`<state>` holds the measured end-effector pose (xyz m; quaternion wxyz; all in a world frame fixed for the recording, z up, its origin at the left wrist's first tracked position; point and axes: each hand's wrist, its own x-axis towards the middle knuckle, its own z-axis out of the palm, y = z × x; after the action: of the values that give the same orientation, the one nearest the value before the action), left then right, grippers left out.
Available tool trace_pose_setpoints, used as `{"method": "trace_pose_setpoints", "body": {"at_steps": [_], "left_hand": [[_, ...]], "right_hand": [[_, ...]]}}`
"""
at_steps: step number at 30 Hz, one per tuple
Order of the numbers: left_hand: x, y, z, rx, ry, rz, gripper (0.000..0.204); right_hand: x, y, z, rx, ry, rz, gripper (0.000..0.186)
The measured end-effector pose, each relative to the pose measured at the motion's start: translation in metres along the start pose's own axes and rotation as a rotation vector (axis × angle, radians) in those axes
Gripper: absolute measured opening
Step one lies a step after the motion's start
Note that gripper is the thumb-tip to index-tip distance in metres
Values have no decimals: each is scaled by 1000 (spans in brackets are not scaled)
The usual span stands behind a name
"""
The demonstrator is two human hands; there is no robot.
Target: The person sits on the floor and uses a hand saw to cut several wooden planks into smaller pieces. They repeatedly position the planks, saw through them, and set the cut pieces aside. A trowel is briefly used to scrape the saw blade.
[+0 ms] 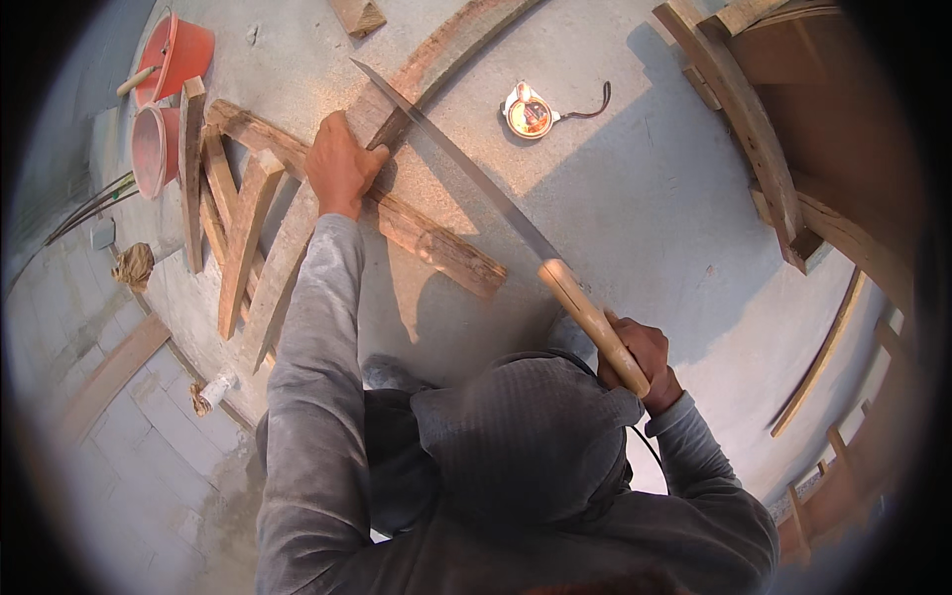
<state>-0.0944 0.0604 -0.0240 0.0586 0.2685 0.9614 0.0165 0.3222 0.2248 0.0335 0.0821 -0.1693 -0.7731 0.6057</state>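
In the head view, the left hand [342, 164], toward half past ten, presses down on the board [451, 55], its fingers bent over the wood and its thumb out along the near side. The board runs in from 12 o'clock and rests across a cross-timber [431, 246], which slants down toward the middle. The right hand [643, 355], between 3 and 4 o'clock, has its fingers wrapped firmly round the handle of the saw [593, 319], whose blade points toward 11 o'clock and passes over the board just beside the left hand. Sawing looks to be under way: sawdust [451, 198] lies on the floor [615, 228] beneath the blade, so some cutting seems done here. The board does not look parted at the blade, so the rest of that cut appears to be left; the cut line is too small and too hidden to judge its depth fairly. At 9 o'clock lie several loose timbers [248, 238]; whether they are cut to length I cannot tell. The tape [529, 114], near half past twelve, lies on the floor, untouched, well apart from the hands.
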Motion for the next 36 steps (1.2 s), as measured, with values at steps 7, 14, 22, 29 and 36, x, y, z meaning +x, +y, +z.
{"method": "trace_pose_setpoints", "body": {"at_steps": [7,14,22,29,36], "left_hand": [[0,0,3,-12,-7,10,56],[10,-1,-4,31,10,-16,53],[-2,5,2,12,-8,-46,56],[6,-1,-5,29,-18,-39,56],[13,5,-6,5,-32,-45,61]], "right_hand": [[197,6,82,172,98,-159,17],[-37,-1,-17,-67,-23,12,22],[188,6,74,150,96,-190,14],[2,5,-3,8,4,-59,21],[198,7,81,144,36,-110,25]]}}
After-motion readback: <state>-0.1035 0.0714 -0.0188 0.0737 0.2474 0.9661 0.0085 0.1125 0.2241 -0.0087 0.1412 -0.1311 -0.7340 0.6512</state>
